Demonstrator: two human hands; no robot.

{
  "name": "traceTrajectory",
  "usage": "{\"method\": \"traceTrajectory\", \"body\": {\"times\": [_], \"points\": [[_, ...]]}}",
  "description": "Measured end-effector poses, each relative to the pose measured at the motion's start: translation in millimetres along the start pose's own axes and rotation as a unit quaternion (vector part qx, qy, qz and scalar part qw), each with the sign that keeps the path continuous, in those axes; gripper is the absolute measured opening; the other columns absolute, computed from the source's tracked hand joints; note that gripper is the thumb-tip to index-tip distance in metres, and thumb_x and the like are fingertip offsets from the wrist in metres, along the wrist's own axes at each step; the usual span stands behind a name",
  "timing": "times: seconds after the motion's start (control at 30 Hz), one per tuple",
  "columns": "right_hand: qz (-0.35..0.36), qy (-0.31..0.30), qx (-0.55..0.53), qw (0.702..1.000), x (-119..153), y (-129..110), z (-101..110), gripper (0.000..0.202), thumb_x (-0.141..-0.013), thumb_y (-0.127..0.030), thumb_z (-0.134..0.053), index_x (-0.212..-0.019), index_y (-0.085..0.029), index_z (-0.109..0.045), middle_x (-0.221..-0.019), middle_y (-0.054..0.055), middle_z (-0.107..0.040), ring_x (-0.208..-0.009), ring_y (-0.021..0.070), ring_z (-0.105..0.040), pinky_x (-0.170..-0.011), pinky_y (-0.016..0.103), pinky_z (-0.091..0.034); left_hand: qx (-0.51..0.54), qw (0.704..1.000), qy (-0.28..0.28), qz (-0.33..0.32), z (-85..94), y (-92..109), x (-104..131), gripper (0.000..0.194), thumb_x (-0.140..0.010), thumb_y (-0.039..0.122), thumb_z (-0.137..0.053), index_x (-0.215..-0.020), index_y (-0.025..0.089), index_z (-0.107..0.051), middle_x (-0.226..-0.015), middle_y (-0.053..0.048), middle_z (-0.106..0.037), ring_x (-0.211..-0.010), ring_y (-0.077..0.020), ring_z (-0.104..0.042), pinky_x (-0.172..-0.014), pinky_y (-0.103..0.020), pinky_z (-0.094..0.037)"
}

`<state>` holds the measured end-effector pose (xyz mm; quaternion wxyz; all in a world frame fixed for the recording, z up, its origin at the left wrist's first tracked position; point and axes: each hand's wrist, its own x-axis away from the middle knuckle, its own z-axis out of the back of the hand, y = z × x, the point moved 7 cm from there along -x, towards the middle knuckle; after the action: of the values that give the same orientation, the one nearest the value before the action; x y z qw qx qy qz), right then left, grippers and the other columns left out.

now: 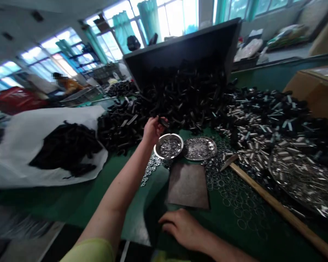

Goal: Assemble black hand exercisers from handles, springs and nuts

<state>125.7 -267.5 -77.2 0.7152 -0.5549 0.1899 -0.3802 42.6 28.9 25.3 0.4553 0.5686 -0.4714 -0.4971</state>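
My left hand reaches out to the edge of a big heap of black parts, its fingers closed on a small black part. Just below it stands a round metal bowl of small metal pieces, beside an oval metal tray of small bits. My right hand rests near the table's front edge, below a square brown plate; its fingers are bent and partly spread, and nothing shows in them.
A hammer lies at the right among metal rings, springs and pins. At the left lies a white sack with black pieces. A large dark bin is tipped behind the heap. Another person is at the back left.
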Motion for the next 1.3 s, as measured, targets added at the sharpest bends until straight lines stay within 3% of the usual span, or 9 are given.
{"method": "traceTrajectory", "body": {"times": [0.07, 0.3, 0.4, 0.5, 0.67, 0.83, 1.0, 1.13, 1.3], "points": [[-0.004, 0.004, 0.013, 1.000, 0.4, -2.4, -2.9, 0.030, -0.086, -0.027, -0.047, -0.105, -0.023, -0.070, -0.095, 0.002, -0.073, -0.088, 0.0180, -0.065, -0.079, 0.026, -0.045, 0.072, 0.995, 0.041, 0.061, 28.3, 1.5, 37.5, 0.021, -0.084, 0.036, -0.051, -0.089, 0.016, -0.051, -0.078, -0.003, -0.061, -0.074, -0.0137, -0.063, -0.074, -0.031, -0.051], [0.027, -0.031, 0.017, 0.999, -3.4, -4.2, -14.2, 0.034, -0.089, -0.032, -0.043, -0.109, -0.021, -0.067, -0.091, 0.004, -0.071, -0.081, 0.0189, -0.065, -0.075, 0.029, -0.046, -0.171, 0.962, 0.182, 0.107, 162.7, -11.0, 153.9, 0.025, -0.072, 0.034, -0.063, -0.089, 0.016, -0.062, -0.054, 0.004, -0.049, -0.045, -0.0085, -0.045, -0.047, -0.021, -0.038], [0.016, -0.023, -0.005, 1.000, 0.2, -5.6, -13.4, 0.032, -0.088, -0.030, -0.044, -0.107, -0.019, -0.067, -0.086, 0.004, -0.071, -0.075, 0.0175, -0.065, -0.071, 0.028, -0.047, -0.258, 0.934, 0.206, 0.140, 211.9, -21.3, 189.1, 0.023, -0.066, 0.033, -0.069, -0.082, 0.016, -0.066, -0.054, 0.002, -0.053, -0.049, -0.0120, -0.048, -0.050, -0.023, -0.037], [0.007, -0.010, -0.014, 1.000, 0.8, -7.7, -9.5, 0.029, -0.088, -0.027, -0.045, -0.104, -0.018, -0.068, -0.084, 0.004, -0.071, -0.074, 0.0164, -0.065, -0.070, 0.027, -0.047, -0.346, 0.902, 0.195, 0.172, 239.5, -37.7, 202.0, 0.021, -0.061, 0.029, -0.073, -0.078, 0.017, -0.068, -0.065, -0.003, -0.063, -0.068, -0.0202, -0.059, -0.059, -0.024, -0.039], [0.020, 0.004, 0.026, 0.999, 6.4, -11.8, 5.5, 0.027, -0.087, -0.026, -0.049, -0.104, -0.020, -0.069, -0.092, 0.004, -0.072, -0.082, 0.0167, -0.066, -0.075, 0.026, -0.047, -0.464, 0.855, 0.139, 0.186, 233.9, -61.7, 194.7, 0.027, -0.063, 0.039, -0.070, -0.081, 0.018, -0.068, -0.088, -0.009, -0.068, -0.098, -0.0292, -0.058, -0.071, -0.026, -0.041], [0.035, 0.048, 0.094, 0.994, 21.7, -19.9, 50.0, 0.026, -0.087, -0.025, -0.051, -0.106, -0.022, -0.068, -0.102, 0.002, -0.071, -0.092, 0.0159, -0.065, -0.081, 0.025, -0.046, -0.596, 0.778, 0.067, 0.187, 221.2, -74.3, 183.4, 0.042, -0.074, 0.052, -0.055, -0.098, 0.018, -0.065, -0.095, -0.013, -0.068, -0.091, -0.0327, -0.061, -0.064, -0.030, -0.041], [-0.032, 0.181, 0.254, 0.950, 32.6, -9.6, 162.5, 0.025, -0.088, -0.026, -0.049, -0.104, -0.022, -0.068, -0.102, 0.002, -0.071, -0.091, 0.0158, -0.064, -0.080, 0.026, -0.046, -0.637, 0.742, 0.009, 0.209, 228.0, -86.3, 173.7, 0.051, -0.075, 0.058, -0.048, -0.102, 0.017, -0.062, -0.089, -0.013, -0.069, -0.081, -0.0313, -0.064, -0.056, -0.030, -0.042], [-0.183, 0.336, 0.422, 0.822, 52.7, 17.0, 274.1, 0.024, -0.087, -0.020, -0.049, -0.100, -0.017, -0.069, -0.101, 0.011, -0.069, -0.094, 0.0228, -0.061, -0.083, 0.035, -0.045, -0.622, 0.754, -0.012, 0.209, 227.2, -86.5, 174.1, 0.050, -0.076, 0.058, -0.046, -0.101, 0.017, -0.062, -0.086, -0.012, -0.069, -0.079, -0.0305, -0.065, -0.057, -0.030, -0.044], [-0.220, 0.368, 0.470, 0.771, 62.5, 48.6, 330.6, 0.019, -0.085, -0.016, -0.055, -0.101, -0.012, -0.064, -0.113, 0.015, -0.060, -0.109, 0.0264, -0.053, -0.089, 0.042, -0.044, -0.610, 0.768, -0.024, 0.194, 225.1, -89.1, 177.9, 0.047, -0.075, 0.057, -0.049, -0.103, 0.020, -0.061, -0.088, -0.010, -0.068, -0.080, -0.0287, -0.064, -0.058, -0.029, -0.044]]}}
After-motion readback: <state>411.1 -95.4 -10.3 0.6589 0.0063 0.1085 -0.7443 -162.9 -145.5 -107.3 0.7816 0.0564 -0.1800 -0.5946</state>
